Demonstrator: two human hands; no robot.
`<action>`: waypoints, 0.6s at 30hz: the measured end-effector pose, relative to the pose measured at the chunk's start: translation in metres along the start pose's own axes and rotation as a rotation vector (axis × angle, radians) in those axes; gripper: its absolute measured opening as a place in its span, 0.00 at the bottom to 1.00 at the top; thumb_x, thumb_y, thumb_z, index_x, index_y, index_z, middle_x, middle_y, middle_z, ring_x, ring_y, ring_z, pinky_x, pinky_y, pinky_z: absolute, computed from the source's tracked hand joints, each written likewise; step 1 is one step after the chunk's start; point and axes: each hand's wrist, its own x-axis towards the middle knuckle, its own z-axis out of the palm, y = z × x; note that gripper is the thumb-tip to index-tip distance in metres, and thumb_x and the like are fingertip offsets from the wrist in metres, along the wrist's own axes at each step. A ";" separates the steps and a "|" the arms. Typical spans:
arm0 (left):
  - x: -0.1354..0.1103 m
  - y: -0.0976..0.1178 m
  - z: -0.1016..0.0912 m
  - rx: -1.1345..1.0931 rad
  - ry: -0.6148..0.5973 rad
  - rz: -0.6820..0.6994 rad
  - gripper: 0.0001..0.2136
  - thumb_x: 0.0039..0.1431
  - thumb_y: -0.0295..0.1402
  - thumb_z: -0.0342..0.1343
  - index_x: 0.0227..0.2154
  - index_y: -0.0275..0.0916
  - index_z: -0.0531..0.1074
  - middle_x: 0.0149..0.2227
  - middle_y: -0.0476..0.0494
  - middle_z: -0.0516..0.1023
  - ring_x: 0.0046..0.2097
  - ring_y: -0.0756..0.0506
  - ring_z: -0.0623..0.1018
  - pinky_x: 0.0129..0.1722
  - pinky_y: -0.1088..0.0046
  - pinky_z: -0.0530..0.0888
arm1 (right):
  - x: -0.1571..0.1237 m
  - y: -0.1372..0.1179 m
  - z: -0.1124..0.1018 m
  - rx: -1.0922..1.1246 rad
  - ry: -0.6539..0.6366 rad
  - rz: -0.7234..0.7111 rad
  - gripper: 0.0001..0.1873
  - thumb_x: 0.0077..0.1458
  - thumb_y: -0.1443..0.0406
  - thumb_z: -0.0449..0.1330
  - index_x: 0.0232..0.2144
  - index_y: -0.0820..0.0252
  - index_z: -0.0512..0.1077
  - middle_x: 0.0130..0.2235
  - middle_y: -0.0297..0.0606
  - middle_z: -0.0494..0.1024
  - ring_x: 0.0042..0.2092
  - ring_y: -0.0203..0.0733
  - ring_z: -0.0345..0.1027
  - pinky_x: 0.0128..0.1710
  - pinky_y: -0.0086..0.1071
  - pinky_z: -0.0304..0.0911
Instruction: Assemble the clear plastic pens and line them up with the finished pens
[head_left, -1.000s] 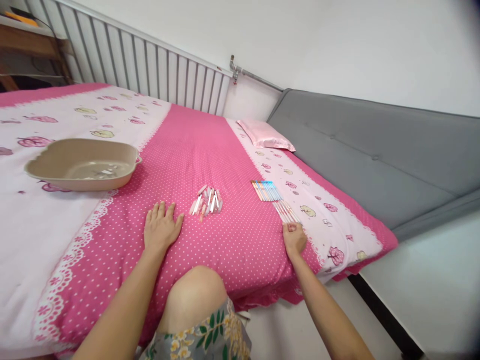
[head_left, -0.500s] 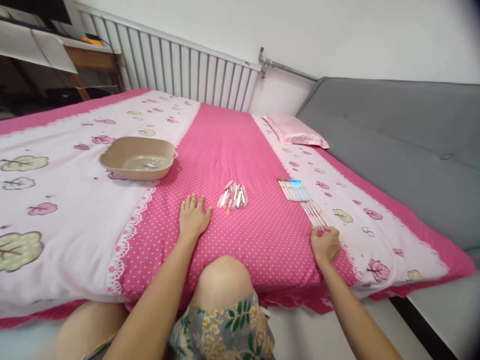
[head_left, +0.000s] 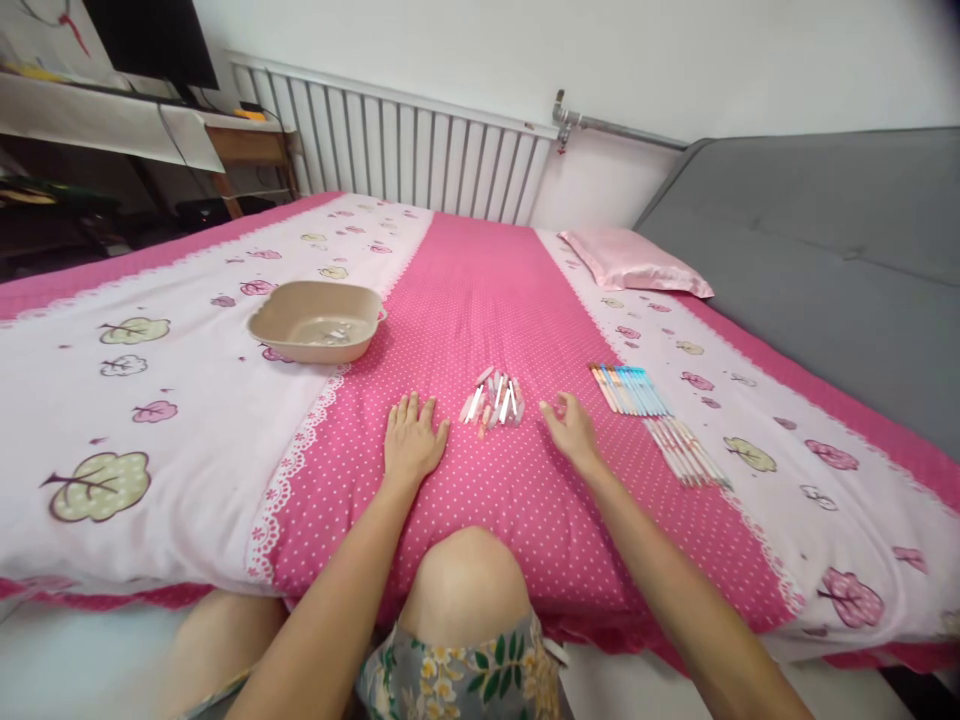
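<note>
My left hand (head_left: 414,438) lies flat on the pink dotted bedspread (head_left: 487,490), fingers spread, just left of a loose pile of small slim sticks (head_left: 493,398) in white and pale pink. On the pile's other side, my right hand (head_left: 571,428) hovers with thumb and fingers apart and nothing between them. Farther right, a neat row of orange and blue pens (head_left: 630,390) lies side by side. Adjoining it on the near side is a second row of whitish-pink pens (head_left: 685,452).
A beige plastic basin (head_left: 311,350) with a few small light pieces inside sits at the back left. Toward the back right rests a pink pillow (head_left: 634,262) beside the grey headboard (head_left: 810,220). A radiator (head_left: 405,140) and a desk with a monitor (head_left: 154,45) stand beyond the bed.
My right hand has left the whitish-pink row and moved left toward the loose pile, its fingers opening. My left hand stays flat on the bedspread. The camera view has turned left.
</note>
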 end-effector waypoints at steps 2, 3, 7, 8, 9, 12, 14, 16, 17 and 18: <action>0.000 0.000 0.000 0.003 0.004 0.000 0.27 0.62 0.45 0.39 0.59 0.36 0.59 0.62 0.34 0.57 0.64 0.37 0.55 0.62 0.58 0.51 | 0.012 -0.011 0.024 0.028 -0.053 0.017 0.31 0.51 0.49 0.51 0.49 0.65 0.66 0.50 0.53 0.71 0.49 0.50 0.65 0.49 0.42 0.58; 0.000 0.000 0.000 0.006 0.005 0.000 0.27 0.62 0.45 0.39 0.59 0.36 0.59 0.62 0.34 0.57 0.64 0.37 0.55 0.62 0.59 0.51 | 0.017 -0.015 0.035 0.038 -0.072 0.024 0.32 0.51 0.49 0.51 0.50 0.66 0.65 0.51 0.55 0.70 0.51 0.52 0.64 0.51 0.44 0.57; 0.001 0.000 0.000 0.028 -0.006 -0.002 0.26 0.62 0.45 0.40 0.59 0.37 0.59 0.62 0.36 0.57 0.64 0.38 0.55 0.61 0.58 0.51 | 0.032 -0.028 0.064 0.094 -0.144 -0.007 0.34 0.51 0.50 0.52 0.54 0.67 0.62 0.54 0.56 0.67 0.56 0.54 0.60 0.55 0.48 0.51; 0.002 0.000 0.000 0.035 -0.008 -0.001 0.26 0.62 0.45 0.40 0.59 0.37 0.59 0.62 0.36 0.58 0.64 0.37 0.56 0.61 0.58 0.51 | 0.035 -0.030 0.068 0.114 -0.163 -0.031 0.34 0.51 0.50 0.52 0.55 0.66 0.62 0.55 0.54 0.67 0.57 0.54 0.59 0.56 0.48 0.51; 0.002 0.000 -0.001 0.043 -0.010 -0.001 0.26 0.62 0.45 0.40 0.59 0.37 0.59 0.62 0.36 0.58 0.63 0.37 0.56 0.61 0.58 0.52 | 0.039 -0.031 0.070 0.135 -0.185 -0.057 0.33 0.52 0.50 0.52 0.55 0.65 0.62 0.56 0.52 0.66 0.57 0.52 0.59 0.56 0.47 0.51; 0.004 0.001 -0.001 0.056 -0.013 0.010 0.26 0.62 0.44 0.40 0.59 0.36 0.60 0.62 0.34 0.58 0.63 0.37 0.56 0.61 0.58 0.52 | 0.051 -0.032 0.074 0.198 -0.266 -0.138 0.31 0.52 0.52 0.54 0.54 0.61 0.63 0.56 0.47 0.67 0.57 0.49 0.59 0.57 0.45 0.51; 0.005 0.000 -0.001 0.051 -0.008 0.018 0.26 0.62 0.44 0.41 0.58 0.36 0.61 0.61 0.33 0.59 0.63 0.37 0.57 0.61 0.58 0.53 | 0.059 -0.033 0.077 0.243 -0.327 -0.176 0.29 0.52 0.53 0.55 0.53 0.61 0.65 0.54 0.44 0.70 0.56 0.48 0.61 0.57 0.44 0.51; 0.009 -0.001 -0.002 0.025 -0.003 0.018 0.25 0.61 0.43 0.42 0.57 0.35 0.63 0.60 0.33 0.61 0.62 0.37 0.59 0.61 0.58 0.54 | 0.066 -0.035 0.080 0.294 -0.386 -0.205 0.26 0.52 0.53 0.55 0.51 0.59 0.68 0.52 0.41 0.73 0.55 0.46 0.62 0.58 0.44 0.51; 0.011 -0.001 -0.003 -0.007 0.000 0.012 0.24 0.61 0.43 0.42 0.55 0.35 0.64 0.59 0.34 0.62 0.61 0.37 0.60 0.60 0.58 0.55 | 0.068 -0.036 0.081 0.321 -0.412 -0.217 0.25 0.53 0.52 0.55 0.49 0.58 0.70 0.51 0.40 0.74 0.55 0.45 0.62 0.58 0.44 0.51; 0.016 -0.001 -0.004 -0.051 0.000 0.007 0.23 0.61 0.42 0.43 0.54 0.34 0.66 0.58 0.34 0.64 0.60 0.37 0.62 0.60 0.58 0.56 | 0.070 -0.037 0.083 0.349 -0.435 -0.227 0.24 0.52 0.51 0.55 0.47 0.56 0.71 0.50 0.39 0.74 0.56 0.45 0.62 0.58 0.44 0.50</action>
